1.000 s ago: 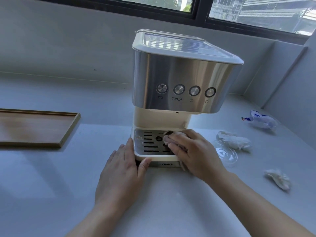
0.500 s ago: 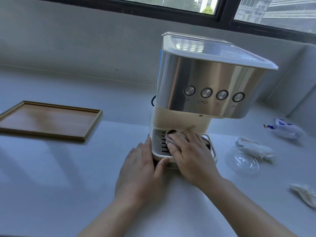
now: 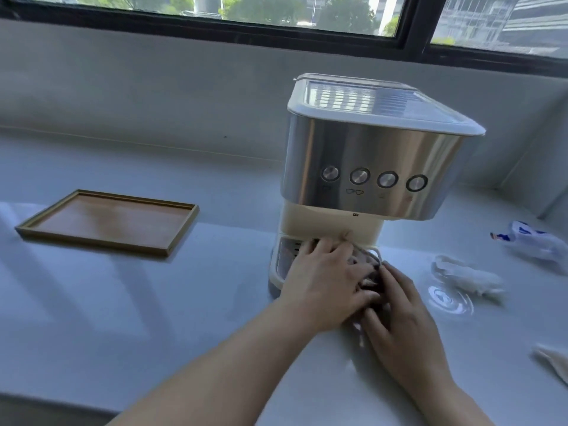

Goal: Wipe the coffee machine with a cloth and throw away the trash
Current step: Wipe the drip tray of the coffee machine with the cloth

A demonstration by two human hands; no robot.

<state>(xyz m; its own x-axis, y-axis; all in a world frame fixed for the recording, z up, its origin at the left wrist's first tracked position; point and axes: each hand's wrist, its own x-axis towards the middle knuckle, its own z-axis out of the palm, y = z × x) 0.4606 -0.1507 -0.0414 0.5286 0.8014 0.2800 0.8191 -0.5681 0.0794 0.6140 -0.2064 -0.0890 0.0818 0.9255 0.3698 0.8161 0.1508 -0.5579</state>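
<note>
The coffee machine, steel on top and cream below, stands on the white counter. A grey-brown cloth lies on its drip tray. My left hand lies flat across the tray and presses on the cloth's left part. At the tray's front right corner, my right hand has its fingertips on the cloth's right edge. Trash sits to the right: a crumpled tissue, a clear plastic lid, a blue and white wrapper and another tissue.
A shallow wooden tray lies on the counter to the left of the machine. A grey wall and a dark window frame run behind. The counter ends in a corner wall on the right.
My left hand has moved from the tray's front left corner onto the tray and cloth. My right hand has drawn back to the front right. The view has shifted left.
</note>
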